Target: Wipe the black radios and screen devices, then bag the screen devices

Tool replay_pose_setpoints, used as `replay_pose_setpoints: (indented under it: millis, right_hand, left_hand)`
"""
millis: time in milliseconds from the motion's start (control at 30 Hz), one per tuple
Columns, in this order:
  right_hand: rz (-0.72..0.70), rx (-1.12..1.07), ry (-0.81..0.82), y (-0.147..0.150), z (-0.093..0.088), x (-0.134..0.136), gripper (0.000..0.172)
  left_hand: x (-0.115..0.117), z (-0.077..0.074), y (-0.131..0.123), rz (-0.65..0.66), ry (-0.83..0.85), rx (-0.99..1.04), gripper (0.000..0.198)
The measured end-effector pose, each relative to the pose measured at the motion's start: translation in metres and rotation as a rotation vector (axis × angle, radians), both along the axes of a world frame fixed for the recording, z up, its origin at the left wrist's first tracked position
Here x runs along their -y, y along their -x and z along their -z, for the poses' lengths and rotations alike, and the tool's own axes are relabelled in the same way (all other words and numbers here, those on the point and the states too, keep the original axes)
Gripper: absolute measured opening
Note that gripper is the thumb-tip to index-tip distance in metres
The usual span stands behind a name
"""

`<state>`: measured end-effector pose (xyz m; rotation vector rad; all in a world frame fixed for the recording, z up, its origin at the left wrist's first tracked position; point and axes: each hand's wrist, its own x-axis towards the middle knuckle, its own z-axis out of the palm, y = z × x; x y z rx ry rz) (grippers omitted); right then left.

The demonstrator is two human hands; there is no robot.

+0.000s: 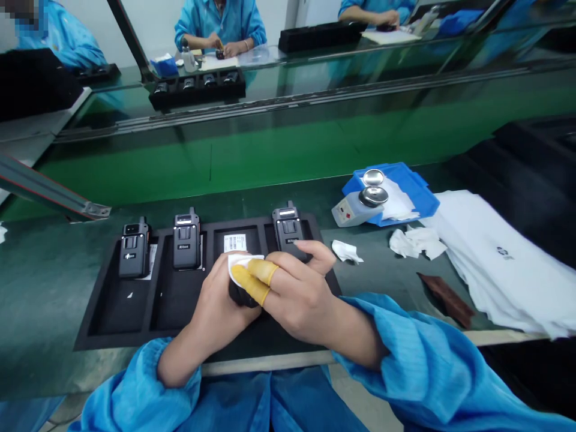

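Note:
My left hand [211, 312] is closed around a black handheld radio [243, 295], mostly hidden by my fingers. My right hand [303, 294], with yellow finger cots on two fingers, presses a folded white wipe [237, 261] against the top of the radio. Both hands are over the front of a black foam tray [147, 315]. Three similar black radios lie in it: one at the left [130, 252], a second beside it [186, 246], and another at the right [288, 231], partly behind my right hand. A white label [234, 242] shows in the compartment between the last two.
Right of the tray are a white dispenser bottle [355, 210] with metal caps, a blue bin [423, 195] of wipes, crumpled wipes [416, 242], a brown cloth [445, 299] and white bags [499, 258]. A metal post [85, 207] stands left. Co-workers [220, 27] sit across the green divider [270, 147].

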<state>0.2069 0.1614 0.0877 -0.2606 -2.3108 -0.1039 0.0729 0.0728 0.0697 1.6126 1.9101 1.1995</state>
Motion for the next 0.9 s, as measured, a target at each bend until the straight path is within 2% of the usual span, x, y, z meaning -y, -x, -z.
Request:
replay_pose_setpoints:
  millis: [167, 433, 533, 667, 900]
  right_hand:
    - [0.09, -0.022, -0.019, 0.001, 0.004, 0.005, 0.03]
    - [0.218, -0.064, -0.012, -0.001, 0.007, -0.005, 0.032]
    - [0.117, -0.091, 0.03, 0.0, 0.006, -0.004, 0.033]
    - [-0.045, -0.015, 0.075, 0.001, 0.006, -0.004, 0.032]
    - [-0.107, 0.001, 0.147, -0.007, 0.007, -0.01, 0.037]
  left_hand:
    - [-0.002, -0.002, -0.003, -0.015, 0.007, -0.007, 0.047]
    - [-0.003, -0.005, -0.003, -0.055, 0.0, -0.055, 0.049]
    - [-0.002, -0.004, -0.001, -0.04, 0.015, -0.038, 0.048]
    - [-0.001, -0.001, 0.0, -0.017, 0.004, -0.034, 0.048]
    - [0.0, -0.004, -0.001, -0.014, 0.012, -0.061, 0.051]
